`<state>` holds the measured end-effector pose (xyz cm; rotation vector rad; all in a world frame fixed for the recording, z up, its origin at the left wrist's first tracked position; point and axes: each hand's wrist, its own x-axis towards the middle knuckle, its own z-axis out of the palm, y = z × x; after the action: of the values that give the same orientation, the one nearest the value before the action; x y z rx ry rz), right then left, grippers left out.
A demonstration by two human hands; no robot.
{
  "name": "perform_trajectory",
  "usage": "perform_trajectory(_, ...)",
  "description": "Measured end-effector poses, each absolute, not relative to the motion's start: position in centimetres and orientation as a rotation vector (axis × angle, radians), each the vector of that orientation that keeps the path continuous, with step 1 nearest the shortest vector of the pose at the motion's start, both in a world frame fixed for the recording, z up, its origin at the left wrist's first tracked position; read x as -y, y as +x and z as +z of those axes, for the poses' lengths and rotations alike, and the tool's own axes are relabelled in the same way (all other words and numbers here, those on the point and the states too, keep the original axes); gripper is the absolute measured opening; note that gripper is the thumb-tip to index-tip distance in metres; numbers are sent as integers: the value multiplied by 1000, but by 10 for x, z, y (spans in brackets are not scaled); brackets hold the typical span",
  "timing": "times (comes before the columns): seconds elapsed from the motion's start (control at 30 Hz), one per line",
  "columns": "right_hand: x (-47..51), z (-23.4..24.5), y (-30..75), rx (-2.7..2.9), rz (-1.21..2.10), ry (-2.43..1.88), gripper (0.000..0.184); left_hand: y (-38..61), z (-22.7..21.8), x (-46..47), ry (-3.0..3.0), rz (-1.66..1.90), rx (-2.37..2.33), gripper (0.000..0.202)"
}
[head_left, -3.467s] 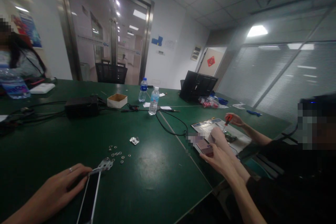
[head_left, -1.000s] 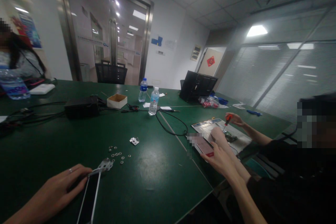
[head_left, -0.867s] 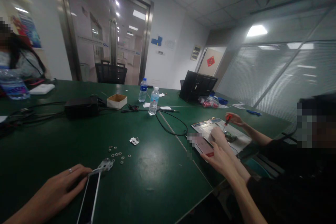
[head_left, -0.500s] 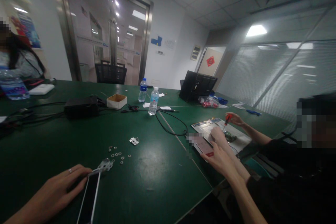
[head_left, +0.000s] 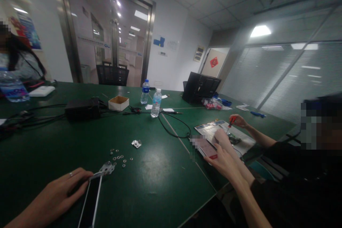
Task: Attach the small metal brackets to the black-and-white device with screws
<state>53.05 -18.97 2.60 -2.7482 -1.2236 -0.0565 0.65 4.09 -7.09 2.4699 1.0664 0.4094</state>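
My left hand (head_left: 62,192), with a ring on one finger, is closed on the upper end of a long dark bar (head_left: 91,203) with bright metal edges. At the bar's far end sits a silver metal bracket (head_left: 107,168) with holes. Several small nuts (head_left: 118,157) lie scattered just beyond it. Further off rests a second small metal bracket (head_left: 136,144). To the right, my right hand (head_left: 224,162) grips a phone (head_left: 205,146) with a reddish screen, partly blurred out. The phone is beside a co-worker's hand.
A co-worker's hand (head_left: 238,121) holds a red screwdriver (head_left: 232,120) over a green circuit board (head_left: 234,139) on a pale panel (head_left: 247,146). Two water bottles (head_left: 156,103), an open box (head_left: 118,103), a black power brick (head_left: 82,109), cables and a monitor (head_left: 201,87) stand on the green table.
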Motion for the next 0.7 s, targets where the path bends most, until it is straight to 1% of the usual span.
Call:
perform_trajectory(0.2, 189, 25, 525, 1219, -168, -2693, 80, -1, -75, -51, 2425, 338, -995, 37)
perform_trajectory(0.33, 189, 24, 521, 1214, -197, -2667, 80, -4, -78, -54, 2430, 336, -998, 37)
perform_trajectory(0.5, 190, 21, 515, 1222, -223, -2648, 83, -4, -76, -54, 2423, 272, -980, 37)
perform_trajectory(0.7, 190, 21, 510, 1210, -205, -2645, 83, -1, -74, -51, 2403, 351, -1010, 37)
